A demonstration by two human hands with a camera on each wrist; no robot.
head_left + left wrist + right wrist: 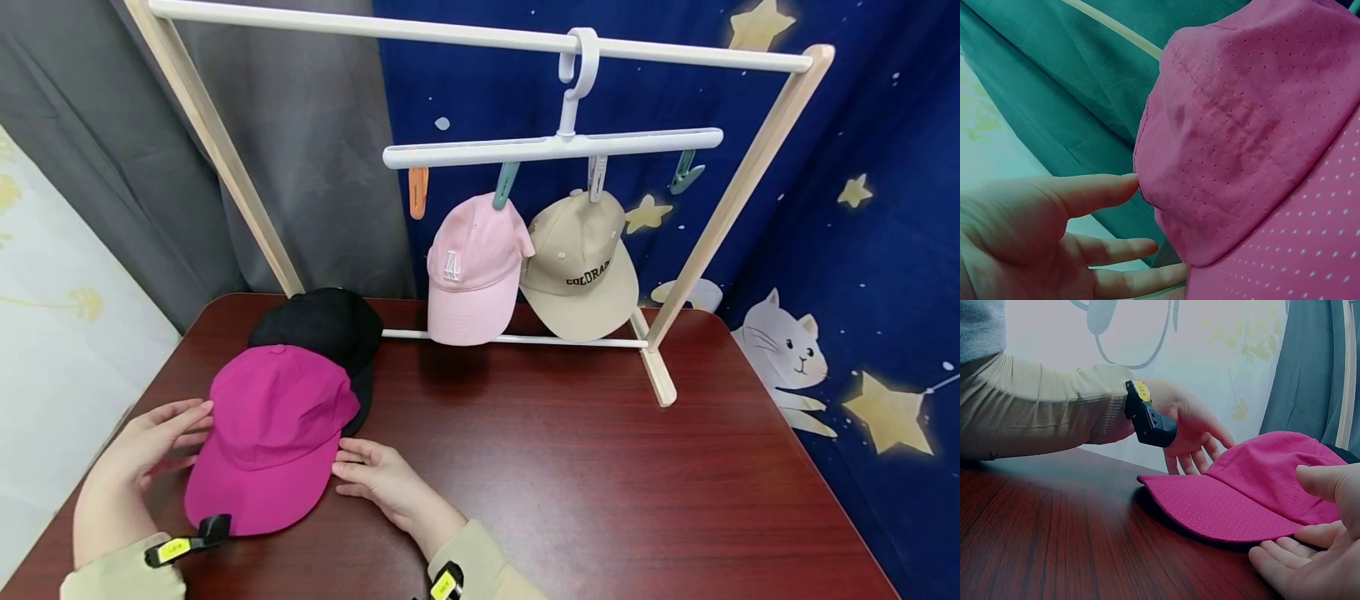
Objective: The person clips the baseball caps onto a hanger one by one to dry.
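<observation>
A magenta cap (pixel 277 408) lies on the table at the left, brim toward the person, overlapping a black cap (pixel 322 325) behind it. At its left side is my left hand (pixel 153 437), fingers extended and the thumb tip right at the crown's edge in the left wrist view. My right hand (pixel 382 483) reaches to the cap's right side. The right wrist view shows its thumb (pixel 1319 481) beside the crown and its other fingers low by the brim, loosely bent. Small perforations dot the magenta fabric (pixel 1241 125).
A wooden rack (pixel 720 225) stands at the table's back. From its top bar hangs a white hanger (pixel 551 148) with several clips. A pink cap (pixel 476 275) and a beige cap (pixel 581 267) hang clipped there. An orange clip (pixel 417 192) and a green clip (pixel 685 172) hold nothing.
</observation>
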